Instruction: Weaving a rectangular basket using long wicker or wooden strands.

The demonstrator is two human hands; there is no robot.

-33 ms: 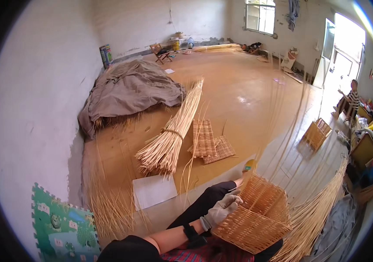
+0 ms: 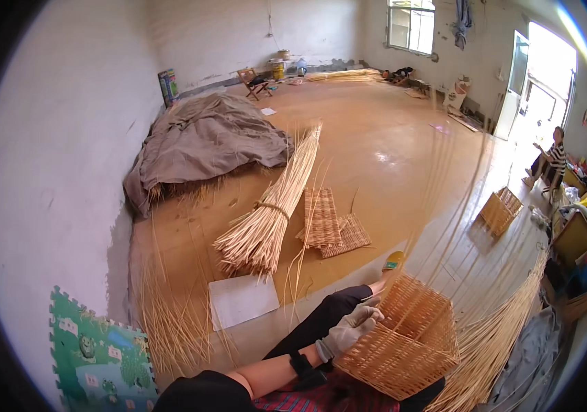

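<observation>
My left hand point(image 2: 355, 328), in a pale glove with a dark band on the wrist, has its fingers curled on a thin reed strand at the left side of a square woven basket point(image 2: 396, 360). The basket rests tilted by my legs, with a divider inside and long, blurred upright strands point(image 2: 431, 213) rising from it. I cannot make out my right hand. Beside the basket on the right lies a fan of long loose reeds point(image 2: 492, 343).
A tied reed bundle point(image 2: 266, 220), woven panels point(image 2: 319, 216), a white sheet point(image 2: 242, 302) and a cloth-covered heap point(image 2: 204, 144) lie on the floor. A foam mat point(image 2: 101, 350) stands at left. Another basket point(image 2: 499, 209) and a seated person point(image 2: 547, 158) are at right, near a cluttered shelf point(image 2: 575, 247).
The long upright strands have shifted very slightly. My left hand and the basket stay in the same place.
</observation>
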